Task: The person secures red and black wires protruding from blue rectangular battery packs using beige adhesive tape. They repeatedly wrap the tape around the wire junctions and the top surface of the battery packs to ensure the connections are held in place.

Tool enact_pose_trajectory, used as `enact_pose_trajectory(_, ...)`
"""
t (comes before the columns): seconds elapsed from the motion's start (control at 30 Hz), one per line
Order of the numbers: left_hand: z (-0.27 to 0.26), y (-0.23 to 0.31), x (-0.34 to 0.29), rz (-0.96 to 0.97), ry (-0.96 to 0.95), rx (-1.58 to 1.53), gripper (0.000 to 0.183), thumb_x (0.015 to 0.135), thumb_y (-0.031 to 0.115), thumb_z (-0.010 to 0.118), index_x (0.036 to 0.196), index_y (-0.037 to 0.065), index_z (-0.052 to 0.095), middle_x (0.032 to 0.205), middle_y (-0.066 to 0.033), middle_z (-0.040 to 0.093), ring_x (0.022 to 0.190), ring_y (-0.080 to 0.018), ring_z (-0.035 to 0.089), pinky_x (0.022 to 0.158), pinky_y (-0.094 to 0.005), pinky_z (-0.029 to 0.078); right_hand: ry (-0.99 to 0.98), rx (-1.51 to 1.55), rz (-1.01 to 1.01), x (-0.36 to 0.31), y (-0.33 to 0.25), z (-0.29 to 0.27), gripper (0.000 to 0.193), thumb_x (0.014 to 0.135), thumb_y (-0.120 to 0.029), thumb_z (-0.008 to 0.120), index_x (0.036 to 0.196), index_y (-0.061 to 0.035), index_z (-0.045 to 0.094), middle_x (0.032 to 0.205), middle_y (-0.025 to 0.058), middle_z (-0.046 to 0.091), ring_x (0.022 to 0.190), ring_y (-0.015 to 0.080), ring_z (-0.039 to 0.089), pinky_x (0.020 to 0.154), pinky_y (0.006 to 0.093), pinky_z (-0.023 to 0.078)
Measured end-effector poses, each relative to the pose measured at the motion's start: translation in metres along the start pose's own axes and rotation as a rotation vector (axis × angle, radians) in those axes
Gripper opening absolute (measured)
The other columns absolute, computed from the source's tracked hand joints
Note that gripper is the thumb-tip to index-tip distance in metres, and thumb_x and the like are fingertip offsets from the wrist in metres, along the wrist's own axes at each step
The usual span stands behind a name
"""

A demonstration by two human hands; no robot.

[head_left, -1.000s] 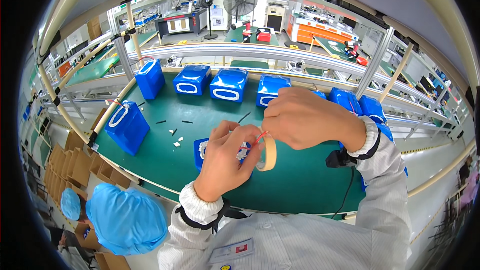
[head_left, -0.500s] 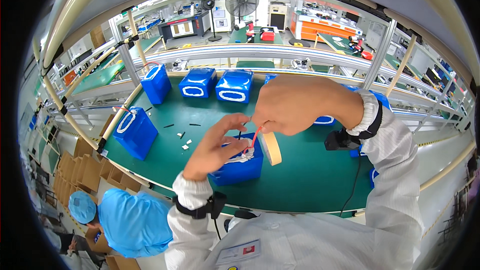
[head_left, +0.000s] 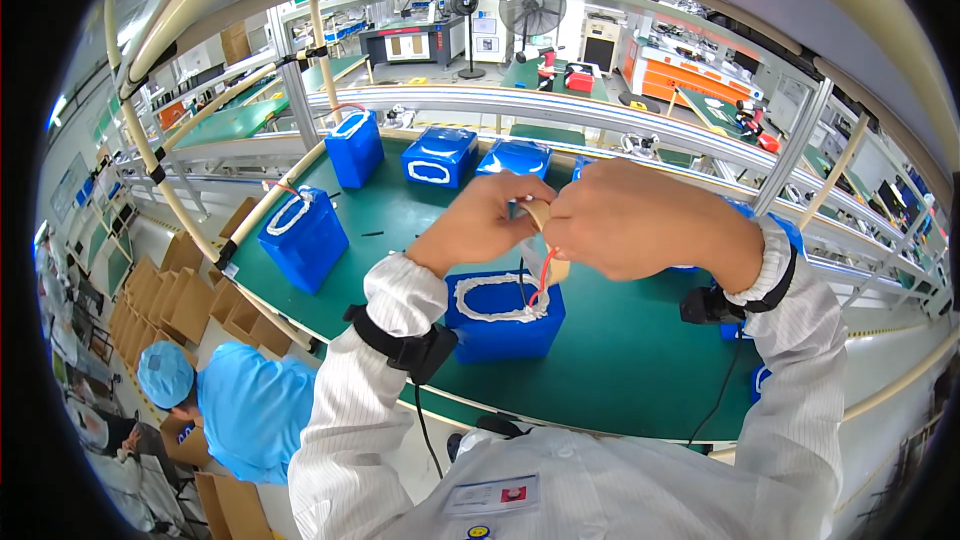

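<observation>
A blue shrink-wrapped battery pack [head_left: 505, 338] stands on the green table in front of me. White sealant forms a ring on its top, and red and black wires [head_left: 543, 280] rise from the ring's right end. Above those wires my hands meet. My left hand [head_left: 482, 223] is closed in a pinch on the end of a strip of masking tape [head_left: 538, 212]. Fingers bent, my right hand [head_left: 640, 222] grips the roll of masking tape [head_left: 560, 269], which it mostly covers. The wires pass just below my right fingers; whether they touch is hidden.
More blue battery packs stand along the left and far edges, such as one pack [head_left: 305, 248] at the left and another [head_left: 437, 160] behind. My right arm partly hides others. A black cable [head_left: 716, 388] lies at the right. A person in blue [head_left: 250, 410] is beside cardboard boxes [head_left: 180, 310].
My left hand has left the wires and sealant and risen to the tape beside my right hand. The pack's top is uncovered now. The whole view has shifted somewhat.
</observation>
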State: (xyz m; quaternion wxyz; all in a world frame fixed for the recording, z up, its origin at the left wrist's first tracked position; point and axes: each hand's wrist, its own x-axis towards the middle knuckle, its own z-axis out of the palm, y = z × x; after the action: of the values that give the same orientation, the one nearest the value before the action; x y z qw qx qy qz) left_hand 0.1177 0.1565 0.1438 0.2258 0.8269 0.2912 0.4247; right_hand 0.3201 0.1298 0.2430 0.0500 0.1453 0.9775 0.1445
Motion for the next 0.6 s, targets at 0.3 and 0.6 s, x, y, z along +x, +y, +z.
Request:
enact_pose_trajectory(0.3, -0.031, 0.034, -0.023, 0.127, 0.193, 0.512, 0.021, 0.07, -0.001, 0.069, 0.09, 0.004, 0.07, 0.087, -0.0085, 0.069, 0.085, -0.0269, 0.056, 0.072, -0.0362, 0.046, 0.398, 0.223, 0.016, -0.009, 0.0, 0.027, 0.021, 0.082, -0.019, 0.074, 0.1, -0.0114, 0.069, 0.091, 0.0058, 0.067, 0.074, 0.0258, 0.064, 0.067, 0.0375, 0.051)
enact_pose_trajectory(0.6, -0.014, 0.058, -0.057, -0.014, 0.31, 0.592, 0.022, 0.072, -0.004, 0.069, 0.092, 0.003, 0.066, 0.078, -0.0087, 0.064, 0.075, -0.0267, 0.053, 0.065, -0.0363, 0.043, 0.804, 0.789, 0.214, -0.014, -0.017, 0.07, 0.029, 0.093, -0.017, 0.068, 0.12, -0.0055, 0.066, 0.098, 0.004, 0.07, 0.076, 0.0143, 0.062, 0.065, 0.028, 0.047)
